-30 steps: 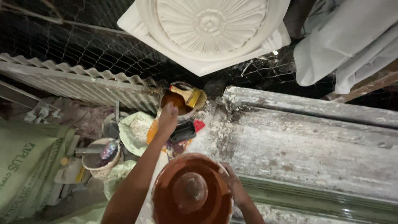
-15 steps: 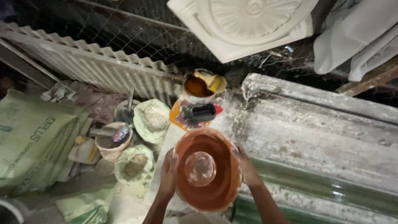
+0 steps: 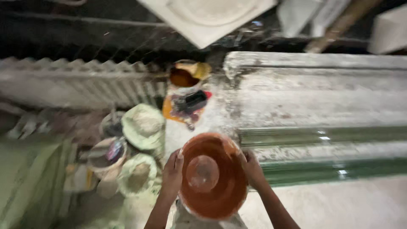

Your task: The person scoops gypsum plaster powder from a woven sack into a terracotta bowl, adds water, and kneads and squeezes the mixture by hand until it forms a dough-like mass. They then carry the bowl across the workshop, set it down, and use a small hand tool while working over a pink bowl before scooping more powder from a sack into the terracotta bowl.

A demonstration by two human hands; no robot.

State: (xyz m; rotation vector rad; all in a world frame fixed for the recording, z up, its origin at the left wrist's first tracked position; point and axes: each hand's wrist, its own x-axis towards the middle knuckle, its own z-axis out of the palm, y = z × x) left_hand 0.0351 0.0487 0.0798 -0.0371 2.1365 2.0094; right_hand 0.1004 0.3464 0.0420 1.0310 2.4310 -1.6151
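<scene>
- The bowl (image 3: pixel 213 176) is round, orange-brown and glossy, with a pale raised disc in its middle; it sits lowest in view, between the two hands.
- The left hand (image 3: pixel 173 173) grips the bowl's left rim, fingers curled over the edge.
- The right hand (image 3: pixel 252 168) clasps the right rim in the same way.
- Just left of the bowl stand two pale green tubs (image 3: pixel 143 125), their contents grainy and dusty, with a smaller pot (image 3: pixel 111 153) beside them; blur hides detail.
- Far left lies a green sack (image 3: pixel 29 178), soft-edged and slumped.
- To the right runs the counter (image 3: pixel 322 101), a long slab, rough and caked with white powder, with green glassy edges lower down.
- Beyond the bowl lies a black object (image 3: pixel 191 101) on an orange sheet.
- Farther on stands a can (image 3: pixel 182 77) of dark brown liquid with a yellow rim.
- A ribbed grey sheet (image 3: pixel 80 82) stretches to the left.
- Farthest, a white plaster panel (image 3: pixel 207 17) with a round moulded centre leans at the top.
</scene>
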